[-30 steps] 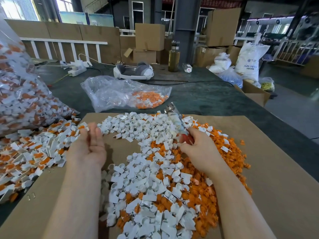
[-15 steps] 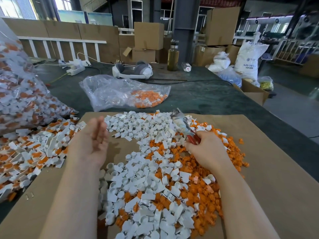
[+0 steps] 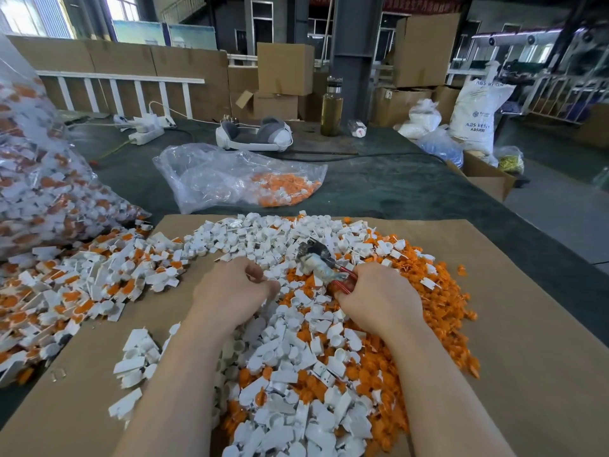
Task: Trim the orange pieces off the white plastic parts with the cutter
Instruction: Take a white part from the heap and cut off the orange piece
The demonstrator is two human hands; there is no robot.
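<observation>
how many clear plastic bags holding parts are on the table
2. One big bag stuffed with white-and-orange parts sits at the far left, partly out of view. A smaller, mostly flat bag with orange pieces lies beyond the cardboard sheet. More bags may lie out of view.

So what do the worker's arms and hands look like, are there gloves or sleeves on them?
No gloves: both the left hand and the right hand are bare. No sleeves show either; both forearms are uncovered from the wrists down to the bottom edge of the picture. I see no watch, ring, bracelet or other marking on either hand or wrist in this view.
</observation>
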